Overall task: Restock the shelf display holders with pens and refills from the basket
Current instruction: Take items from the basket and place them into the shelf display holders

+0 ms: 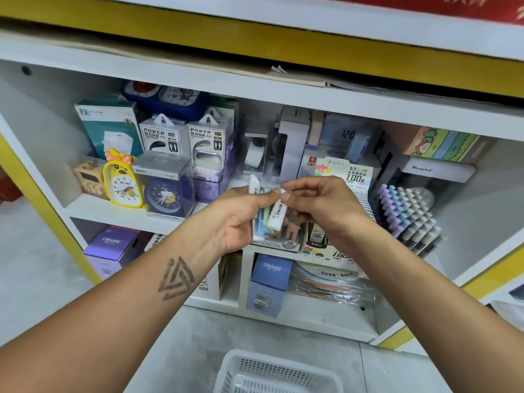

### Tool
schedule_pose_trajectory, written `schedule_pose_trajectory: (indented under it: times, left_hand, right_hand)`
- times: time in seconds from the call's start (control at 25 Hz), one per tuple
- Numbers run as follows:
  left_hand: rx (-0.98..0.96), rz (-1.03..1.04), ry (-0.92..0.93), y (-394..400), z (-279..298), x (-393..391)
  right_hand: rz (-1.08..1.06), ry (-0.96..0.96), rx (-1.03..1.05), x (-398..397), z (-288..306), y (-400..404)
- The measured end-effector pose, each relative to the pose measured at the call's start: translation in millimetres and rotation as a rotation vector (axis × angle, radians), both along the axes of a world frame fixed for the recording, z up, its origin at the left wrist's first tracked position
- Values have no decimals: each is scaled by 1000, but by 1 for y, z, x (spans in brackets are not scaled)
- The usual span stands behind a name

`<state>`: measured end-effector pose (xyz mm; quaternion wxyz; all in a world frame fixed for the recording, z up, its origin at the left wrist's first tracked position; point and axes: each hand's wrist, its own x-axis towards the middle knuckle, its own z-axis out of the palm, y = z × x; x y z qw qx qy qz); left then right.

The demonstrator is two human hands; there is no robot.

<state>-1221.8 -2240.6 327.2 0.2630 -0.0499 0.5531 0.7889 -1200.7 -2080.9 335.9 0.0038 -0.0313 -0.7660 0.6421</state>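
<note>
Left hand: the left hand (241, 219) is curled around a small bundle of flat pastel refill packs (262, 225), white, green, blue and pink, held upright in front of the shelf.
Right hand: the right hand (320, 205) pinches with thumb and forefinger the top end of one white refill pack with printed text (277, 215), which stands tilted at the front of the bundle and touches it.
Step in hand: it seems one pack is being separated from the bundle, to go into a holder.
How to do it well: I would keep the left grip firm so the other packs do not slide out, and draw the white pack along its length, not sideways.
Likely target: the cardboard display holder marked "2B" (289, 243), just behind and below the hands; how full it is I cannot tell, the hands cover it.
Beside it: a tiered display rack of pastel capped pens (408, 217) stands to the right, near but apart from the hands.
Basket: the white perforated plastic basket (279, 373) lies on the floor below the arms; its inside is mostly out of view.
Shelf: the white shelf (119, 214) also carries a yellow duck-shaped clock (122, 181).
</note>
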Motion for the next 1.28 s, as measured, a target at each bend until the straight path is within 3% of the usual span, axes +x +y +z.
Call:
schedule_pose_trajectory:
  times: [0.12,0.2,0.44,0.72,0.88,1.28]
  left_hand:
    - [-2,61,-50,-8,3,-7]
    - [9,136,-103,-18,6,-16]
    - [84,237,-152,-34,7,-28]
    - [109,255,-180,-27,-1,-37]
    - [95,283,-167,-24,-1,-42]
    - [35,315,-142,-22,-8,-45]
  right_hand:
    - [-59,22,-86,-6,8,9]
    - [-138,105,-24,-13,11,16]
    - [-249,366,514,-33,-6,20]
    - [-223,584,901,-62,-23,1]
    - [-78,569,1075,-74,-30,-12]
    - [59,356,1352,-80,-34,-22]
